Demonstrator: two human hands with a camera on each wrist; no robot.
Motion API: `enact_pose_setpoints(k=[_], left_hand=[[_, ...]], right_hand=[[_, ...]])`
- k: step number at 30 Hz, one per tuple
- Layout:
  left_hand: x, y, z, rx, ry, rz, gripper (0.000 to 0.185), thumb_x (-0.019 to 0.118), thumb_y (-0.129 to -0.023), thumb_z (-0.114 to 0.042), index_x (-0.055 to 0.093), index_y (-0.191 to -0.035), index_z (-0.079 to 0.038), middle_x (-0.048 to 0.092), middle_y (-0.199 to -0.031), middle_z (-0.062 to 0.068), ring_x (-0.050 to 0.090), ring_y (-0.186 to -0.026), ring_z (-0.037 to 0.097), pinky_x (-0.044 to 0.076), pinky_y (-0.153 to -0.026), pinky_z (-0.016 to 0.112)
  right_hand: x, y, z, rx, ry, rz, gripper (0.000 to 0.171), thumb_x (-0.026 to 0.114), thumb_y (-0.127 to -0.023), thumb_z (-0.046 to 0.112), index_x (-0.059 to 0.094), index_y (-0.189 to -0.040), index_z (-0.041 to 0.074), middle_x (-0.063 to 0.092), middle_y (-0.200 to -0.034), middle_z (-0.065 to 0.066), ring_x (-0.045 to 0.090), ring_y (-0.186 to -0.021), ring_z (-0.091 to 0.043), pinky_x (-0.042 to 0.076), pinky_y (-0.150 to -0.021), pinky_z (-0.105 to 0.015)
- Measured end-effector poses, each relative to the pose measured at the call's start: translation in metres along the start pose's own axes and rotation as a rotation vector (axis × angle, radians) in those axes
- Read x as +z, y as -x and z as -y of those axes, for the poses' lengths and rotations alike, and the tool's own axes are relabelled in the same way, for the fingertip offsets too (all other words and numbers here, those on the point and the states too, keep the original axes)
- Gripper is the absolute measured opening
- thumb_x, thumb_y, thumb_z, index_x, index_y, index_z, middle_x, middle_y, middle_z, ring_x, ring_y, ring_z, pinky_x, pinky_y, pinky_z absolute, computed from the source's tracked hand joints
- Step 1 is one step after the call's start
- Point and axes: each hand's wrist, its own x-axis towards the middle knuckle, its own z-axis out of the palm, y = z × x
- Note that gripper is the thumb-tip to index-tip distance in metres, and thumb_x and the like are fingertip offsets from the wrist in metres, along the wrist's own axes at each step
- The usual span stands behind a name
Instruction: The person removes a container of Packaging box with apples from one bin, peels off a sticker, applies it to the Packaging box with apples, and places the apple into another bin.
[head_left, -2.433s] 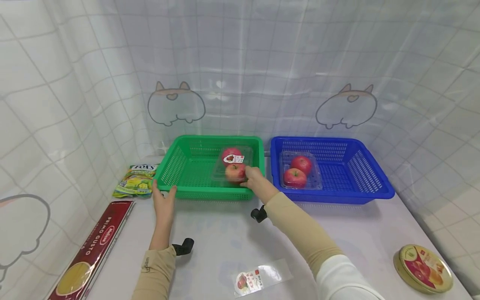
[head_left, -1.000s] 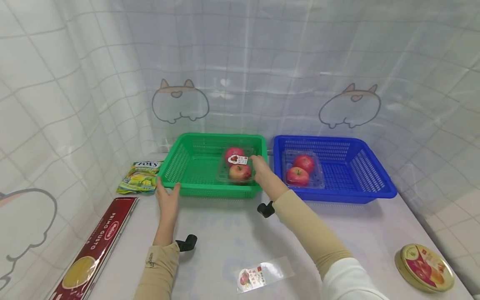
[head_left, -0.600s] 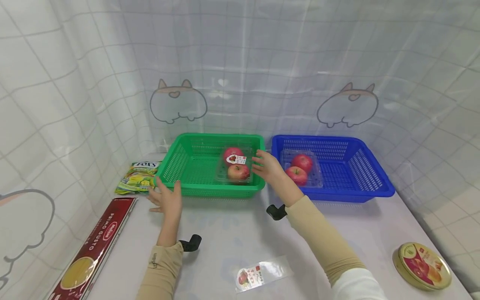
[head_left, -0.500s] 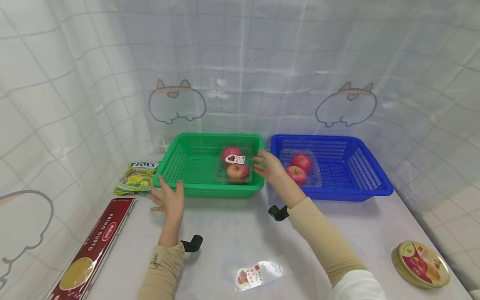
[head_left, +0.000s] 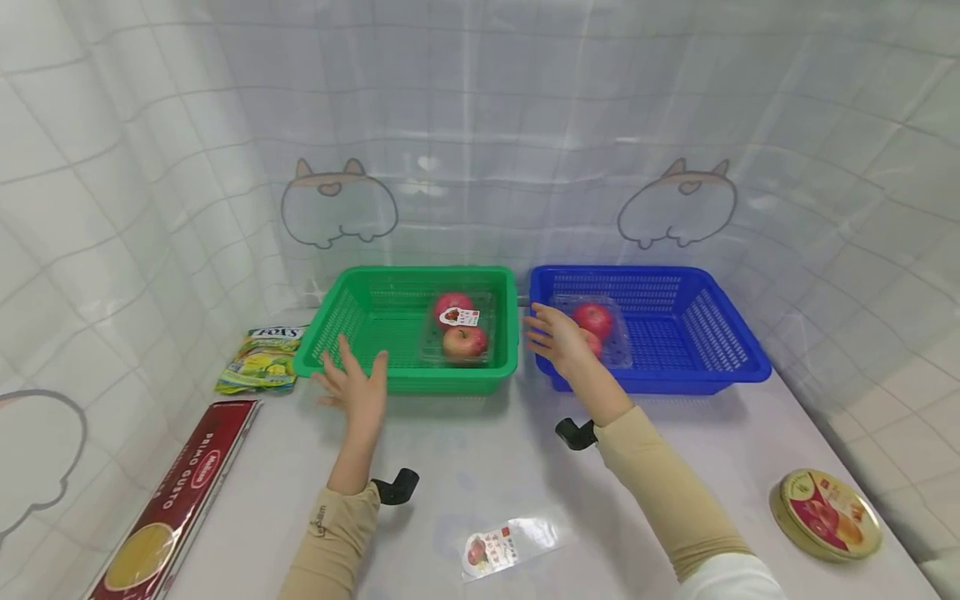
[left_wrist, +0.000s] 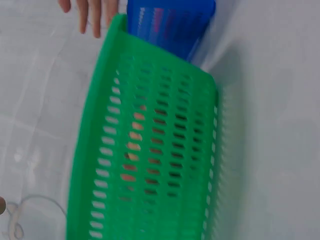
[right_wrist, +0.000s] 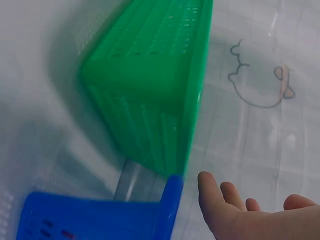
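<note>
A green basket (head_left: 352,312) holds a clear pack of two red apples (head_left: 459,330) at its right end. My left hand (head_left: 356,386) is open in front of the basket's near left wall, fingers spread, holding nothing. My right hand (head_left: 553,333) is open and empty in front of the gap between the green basket and the blue basket (head_left: 720,354), which holds another clear apple pack (head_left: 596,321). The left wrist view shows the green basket's side (left_wrist: 150,165); the right wrist view shows both baskets' corners (right_wrist: 165,100) and my open right-hand fingers (right_wrist: 215,200).
A Fox's candy bag (head_left: 262,360) and a red spaghetti box (head_left: 176,500) lie at the left. A small plastic label sleeve (head_left: 510,543) lies near the front, and a round tin (head_left: 825,513) at the right. Tiled curtain walls enclose the table.
My right hand let go of the apple pack in the green basket and drew back to the right. My left hand left the basket's corner and shifted right, fingers spread.
</note>
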Motion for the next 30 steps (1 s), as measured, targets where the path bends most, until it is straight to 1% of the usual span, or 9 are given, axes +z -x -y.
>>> enact_pose_setpoints(k=[6,11,14,18,22,25,30], left_hand=[[0.008,0.007,-0.021,0.076,0.014,0.029,0.073,0.050,-0.092,-0.035,0.011,-0.149,-0.012,-0.003,-0.150,0.026,-0.017,-0.133,0.048,-0.014,-0.099,0.066],[0.021,0.014,-0.037,0.130,0.036,0.087,0.073,0.050,-0.092,-0.034,0.010,-0.149,-0.012,-0.003,-0.150,0.025,-0.017,-0.134,0.047,-0.014,-0.100,0.065],[0.030,0.017,-0.044,0.155,0.057,0.131,0.074,0.050,-0.092,-0.036,0.009,-0.149,-0.013,-0.003,-0.151,0.024,-0.017,-0.134,0.046,-0.015,-0.100,0.065],[0.039,0.020,-0.052,0.181,0.077,0.159,0.074,0.049,-0.092,-0.036,0.009,-0.149,-0.013,-0.001,-0.151,0.024,-0.016,-0.134,0.047,-0.015,-0.100,0.065],[0.048,0.023,-0.059,0.200,0.095,0.180,0.073,0.046,-0.093,-0.039,0.009,-0.149,-0.012,0.000,-0.150,0.025,-0.015,-0.134,0.047,-0.015,-0.101,0.064],[0.056,0.027,-0.066,0.219,0.107,0.205,0.073,0.046,-0.092,-0.041,0.011,-0.149,-0.011,0.001,-0.150,0.025,-0.014,-0.134,0.047,-0.014,-0.101,0.064],[0.074,0.033,-0.076,0.258,0.102,0.242,0.072,0.050,-0.091,-0.035,0.013,-0.149,-0.012,0.004,-0.150,0.024,-0.012,-0.135,0.047,-0.013,-0.101,0.064]], right_hand=[[-0.014,0.002,-0.001,-0.021,0.024,-0.035,0.049,0.033,-0.100,0.020,0.025,-0.146,0.006,0.026,-0.148,-0.018,0.023,-0.137,-0.033,0.024,-0.110,-0.042],[-0.024,0.004,0.001,-0.058,0.019,-0.073,0.048,0.031,-0.099,0.017,0.027,-0.144,0.002,0.027,-0.147,-0.021,0.024,-0.135,-0.036,0.024,-0.109,-0.043],[-0.030,0.007,0.003,-0.078,0.010,-0.079,0.047,0.029,-0.099,0.015,0.026,-0.144,0.000,0.025,-0.147,-0.023,0.023,-0.135,-0.037,0.022,-0.110,-0.045],[-0.040,0.009,0.007,-0.092,-0.021,-0.090,0.047,0.027,-0.099,0.014,0.024,-0.144,-0.001,0.023,-0.147,-0.024,0.023,-0.135,-0.036,0.020,-0.110,-0.044],[-0.050,0.013,0.012,-0.099,-0.051,-0.142,0.046,0.028,-0.099,0.013,0.026,-0.144,0.000,0.026,-0.146,-0.023,0.026,-0.134,-0.036,0.023,-0.110,-0.042],[-0.057,0.017,0.015,-0.101,-0.046,-0.171,0.046,0.027,-0.100,0.015,0.027,-0.144,0.002,0.026,-0.147,-0.020,0.027,-0.134,-0.034,0.025,-0.109,-0.041],[-0.069,0.020,0.018,-0.107,-0.069,-0.201,0.045,0.029,-0.100,0.014,0.028,-0.144,0.003,0.030,-0.146,-0.017,0.035,-0.128,-0.030,0.028,-0.108,-0.039]])
